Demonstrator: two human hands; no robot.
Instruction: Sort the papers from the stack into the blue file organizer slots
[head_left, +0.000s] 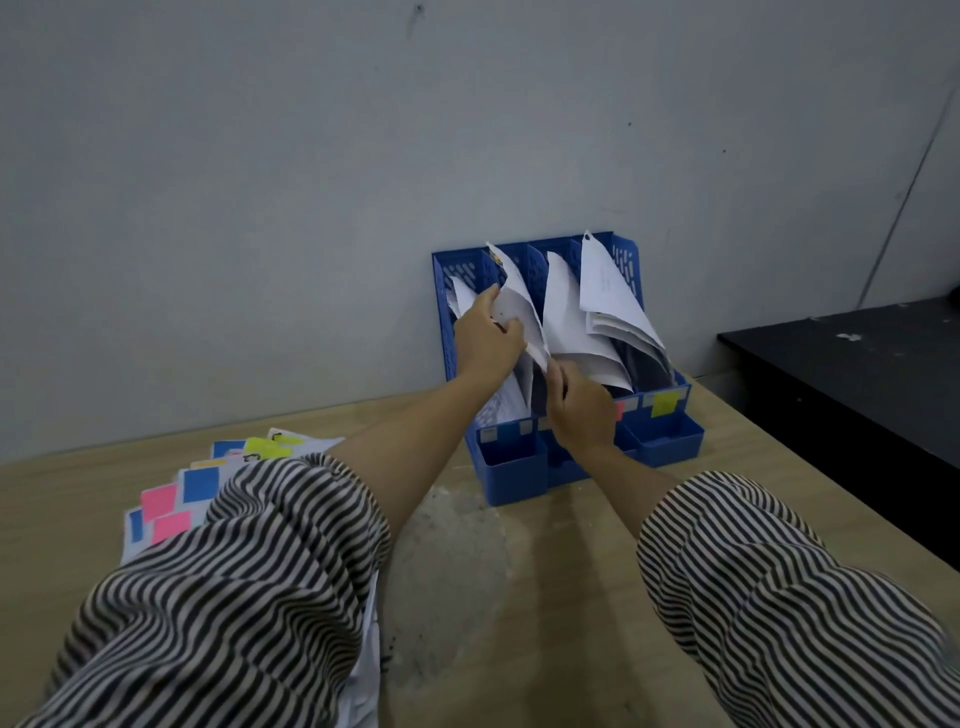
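The blue file organizer (670, 441) stands against the wall at the back of the wooden table, its slots holding curled white papers. My left hand (485, 338) grips a white sheet (514, 301) over the second slot from the left, fingers curled round its upper part. My right hand (579, 410) pinches the lower edge of the same sheet in front of the slots. The stack of papers (176, 499) with pink, blue and yellow sticky tabs lies on the table at the left, partly hidden under my striped left sleeve.
A grey wall (311, 208) rises right behind the organizer. A black table or surface (857, 374) sits to the right, beyond the wooden table's (519, 597) edge. A pale dusty patch marks the wood between my arms.
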